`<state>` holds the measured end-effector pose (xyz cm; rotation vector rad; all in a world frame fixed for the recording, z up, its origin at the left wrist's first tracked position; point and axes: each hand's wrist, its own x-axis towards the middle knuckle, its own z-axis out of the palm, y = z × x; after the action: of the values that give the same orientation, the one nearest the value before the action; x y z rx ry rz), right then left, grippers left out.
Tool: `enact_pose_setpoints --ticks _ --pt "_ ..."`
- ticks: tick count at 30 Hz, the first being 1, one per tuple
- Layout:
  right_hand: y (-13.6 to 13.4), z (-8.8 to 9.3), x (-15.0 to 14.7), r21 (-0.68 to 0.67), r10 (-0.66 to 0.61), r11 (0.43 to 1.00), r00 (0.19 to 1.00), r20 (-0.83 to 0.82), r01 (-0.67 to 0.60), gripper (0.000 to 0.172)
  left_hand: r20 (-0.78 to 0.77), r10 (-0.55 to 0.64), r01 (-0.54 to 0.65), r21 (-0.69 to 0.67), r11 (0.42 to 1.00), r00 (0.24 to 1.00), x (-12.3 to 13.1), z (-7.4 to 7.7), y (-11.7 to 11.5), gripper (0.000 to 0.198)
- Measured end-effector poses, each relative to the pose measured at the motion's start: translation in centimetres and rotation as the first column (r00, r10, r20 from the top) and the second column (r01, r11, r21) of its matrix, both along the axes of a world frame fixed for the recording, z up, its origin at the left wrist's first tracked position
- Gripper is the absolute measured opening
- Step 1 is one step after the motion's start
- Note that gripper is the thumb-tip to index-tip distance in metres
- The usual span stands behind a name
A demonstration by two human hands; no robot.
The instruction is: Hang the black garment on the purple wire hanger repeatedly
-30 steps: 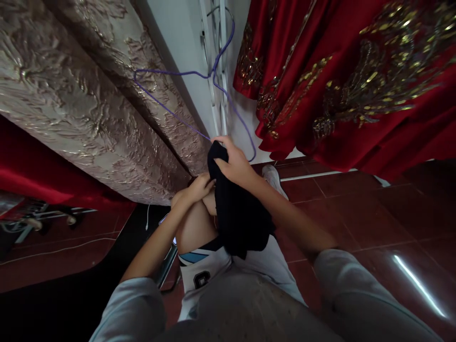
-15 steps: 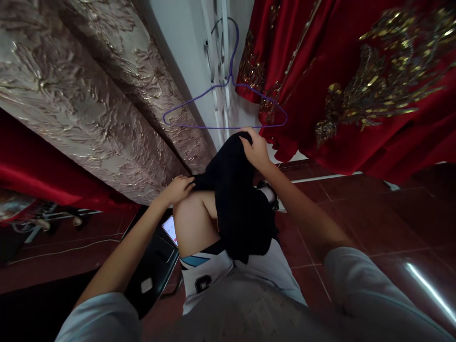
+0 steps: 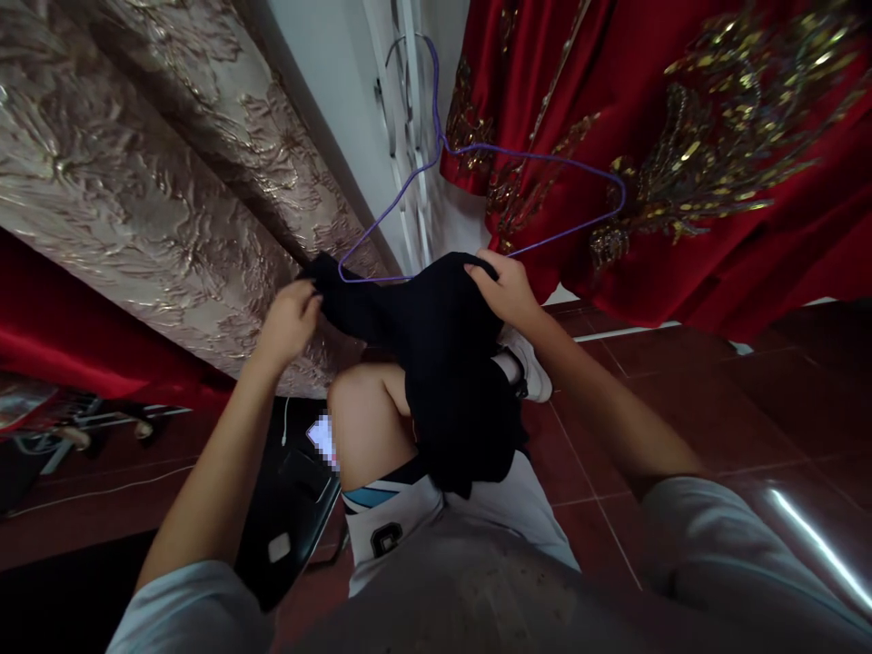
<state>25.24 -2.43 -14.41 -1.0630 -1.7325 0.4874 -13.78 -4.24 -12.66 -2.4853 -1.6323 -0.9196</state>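
Observation:
A dark garment (image 3: 456, 381) lies bunched over my lap, its upper part stretched between both hands. My left hand (image 3: 290, 318) is closed on the garment's left end, lifted beside the patterned curtain. With thumb and fingers pinched, my right hand (image 3: 504, 286) grips the garment's upper right edge. A purple wire hanger (image 3: 391, 207) hangs by its hook just beyond the cloth. It is tilted, its left corner low against the garment's left part and its right corner higher. Part of its bottom bar is hidden by the cloth.
White metal rails (image 3: 409, 136) stand behind the hanger. Red sequined fabric (image 3: 654, 236) hangs at the right, a pale embossed curtain (image 3: 177, 200) at the left. On a black bench (image 3: 286, 536) beside my leg lie a lit phone (image 3: 322, 438) and a small white object (image 3: 279, 548).
My left hand has moved up and left, pulling the garment's left end up to the hanger. The hanger has tilted, left corner down and right corner up. My right hand still grips the cloth.

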Motion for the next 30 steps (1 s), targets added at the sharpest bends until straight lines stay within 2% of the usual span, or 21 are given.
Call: enact_pose_setpoints --ticks 1,3,5,7,9,11,13,14,15,17,19,20,22,23,26,28,30 --pt "-0.4 0.4 0.2 -0.005 0.019 1.0 1.0 0.008 -0.019 0.035 0.058 0.009 -0.014 0.097 0.995 0.998 0.9 1.7 0.4 0.029" --pt "-1.0 1.1 -0.2 -0.014 0.069 0.998 0.998 0.008 -0.069 0.034 0.131 -0.032 0.006 0.198 0.98 0.991 3.5 4.8 1.2 0.029" --pt "-1.4 1.4 -0.9 -0.022 0.117 0.993 0.993 0.001 -0.117 0.03 0.155 -0.149 0.119 0.187 0.975 0.977 6.6 7.1 1.8 0.027" --pt "-1.9 1.5 -1.4 -0.019 0.157 0.987 0.988 0.009 -0.156 0.023 0.163 -0.248 0.226 0.139 0.964 0.955 9.3 8.1 2.4 0.026" --pt "-2.6 1.6 -1.0 0.016 0.163 0.986 0.986 0.015 -0.164 0.014 0.168 -0.277 0.263 0.102 0.959 0.946 10.6 8.2 3.1 0.029" --pt "-3.3 2.0 0.7 0.083 0.101 0.991 0.995 -0.004 -0.101 0.035 0.172 -0.258 0.244 0.097 0.965 0.951 10.6 8.0 3.9 0.026" --pt "-3.8 2.6 3.1 0.14 -0.061 0.988 0.996 -0.06 0.069 0.055 0.165 -0.235 0.219 0.11 0.97 0.958 9.7 8.1 4.5 0.022" --pt "-4.0 3.0 4.4 0.152 -0.157 0.974 0.984 -0.089 0.169 0.059 0.157 -0.225 0.209 0.113 0.971 0.962 9.2 8.2 4.7 0.02" --pt "-4.2 3.4 5.6 0.156 -0.244 0.953 0.963 -0.112 0.26 0.059 0.15 -0.216 0.201 0.109 0.974 0.965 8.8 8.5 4.8 0.018" --pt "-4.5 4.4 7.5 0.15 -0.362 0.913 0.923 -0.131 0.379 0.045 0.146 -0.2 0.189 0.088 0.978 0.969 8.4 9.0 4.6 0.016" --pt "-4.9 5.7 8.5 0.163 -0.416 0.885 0.898 -0.14 0.435 0.029 0.148 -0.186 0.178 0.069 0.982 0.971 8.6 9.4 4.4 0.018" --pt "-5.1 6.4 8.7 0.172 -0.426 0.877 0.891 -0.157 0.449 0.029 0.142 -0.179 0.17 0.073 0.983 0.974 8.7 9.5 4.3 0.02" --pt "-5.6 7.9 8.9 0.155 -0.403 0.887 0.894 -0.196 0.434 0.036 0.11 -0.173 0.162 0.102 0.982 0.979 8.9 9.5 4.3 0.024" --pt "-5.8 8.6 8.9 0.123 -0.369 0.909 0.907 -0.205 0.397 0.034 0.092 -0.172 0.161 0.12 0.98 0.981 8.8 9.3 4.4 0.026" --pt "-5.9 10.8 9.1 -0.011 -0.193 0.981 0.965 -0.177 0.194 0.006 0.08 -0.176 0.159 0.183 0.97 0.981 8.0 8.9 5.0 0.037" --pt "-5.4 12.0 8.9 -0.119 -0.049 0.993 0.974 -0.223 0.022 0.014 0.121 -0.187 0.158 0.216 0.964 0.975 7.6 8.7 5.5 0.047" --pt "-4.4 12.6 8.0 -0.151 -0.01 0.988 0.956 -0.292 -0.036 0.018 0.203 -0.209 0.164 0.218 0.962 0.957 7.7 8.5 5.7 0.053"
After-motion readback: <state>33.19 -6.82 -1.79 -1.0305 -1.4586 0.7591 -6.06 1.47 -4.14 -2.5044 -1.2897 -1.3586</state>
